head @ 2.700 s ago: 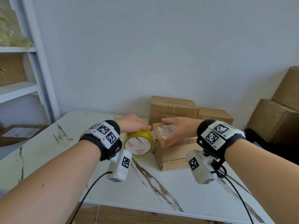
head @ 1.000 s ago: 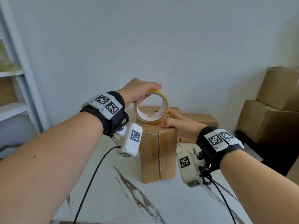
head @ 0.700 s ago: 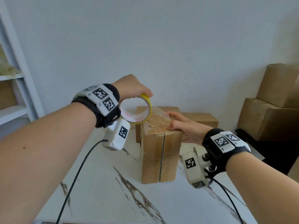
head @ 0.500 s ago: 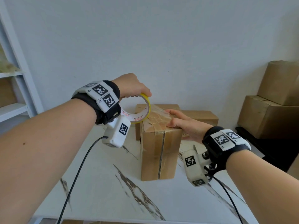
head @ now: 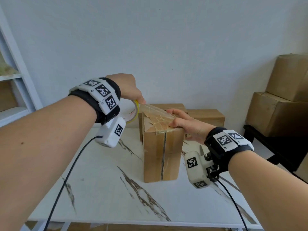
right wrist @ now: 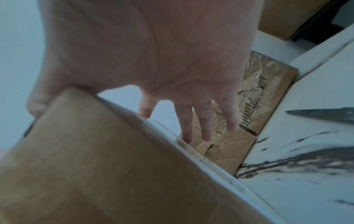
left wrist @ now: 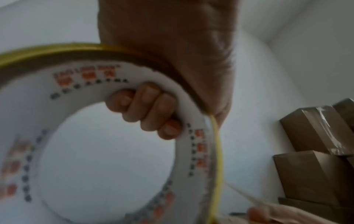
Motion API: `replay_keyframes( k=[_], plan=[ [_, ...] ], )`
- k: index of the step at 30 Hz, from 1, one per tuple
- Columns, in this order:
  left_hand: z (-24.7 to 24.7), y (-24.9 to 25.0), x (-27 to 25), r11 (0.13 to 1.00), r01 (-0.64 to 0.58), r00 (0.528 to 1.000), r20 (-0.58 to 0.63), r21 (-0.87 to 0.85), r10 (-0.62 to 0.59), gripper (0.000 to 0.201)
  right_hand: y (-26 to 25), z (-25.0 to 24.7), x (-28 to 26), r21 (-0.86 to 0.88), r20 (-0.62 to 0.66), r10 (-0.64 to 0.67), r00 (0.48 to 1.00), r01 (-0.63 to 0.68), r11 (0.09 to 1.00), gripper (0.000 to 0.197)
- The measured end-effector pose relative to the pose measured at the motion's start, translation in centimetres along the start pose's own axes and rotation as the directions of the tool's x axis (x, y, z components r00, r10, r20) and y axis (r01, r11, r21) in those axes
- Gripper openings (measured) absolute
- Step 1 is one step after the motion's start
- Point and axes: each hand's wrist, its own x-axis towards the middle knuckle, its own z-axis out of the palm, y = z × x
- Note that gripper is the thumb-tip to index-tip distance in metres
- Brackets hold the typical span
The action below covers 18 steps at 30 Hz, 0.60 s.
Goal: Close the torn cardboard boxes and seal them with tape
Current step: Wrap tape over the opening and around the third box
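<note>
Since half a second earlier the left hand (head: 128, 88) had drawn the tape roll (head: 134, 112), gripped through its core of blurred, unreadable red print, leftward, while the right hand (head: 186, 124) lay flat-fingered atop the upright cardboard box (head: 160, 147) on the marble table (head: 106, 189).

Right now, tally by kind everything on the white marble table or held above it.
Brown cardboard boxes: 3
Yellow roll of clear tape, held in the left hand: 1
Metal scissors, only partly in view: 1
Total: 5
</note>
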Motion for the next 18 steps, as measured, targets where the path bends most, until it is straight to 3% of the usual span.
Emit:
replay_keyframes(
  k=[6, 18],
  plan=[
    [2.0, -0.9, 0.3, 0.997, 0.034, 0.998, 0.046, -0.075, -0.03, 0.074, 0.0, -0.2, -0.1, 0.015, -0.011, 0.005, 1.0, -0.005, 1.0, 0.047],
    [4.9, -2.4, 0.3, 0.964, 0.076, 0.992, 0.116, -0.255, -0.048, 0.05, 0.2, -0.1, 0.0, 0.004, -0.016, 0.03, 0.999, -0.03, 1.0, 0.048]
  ],
)
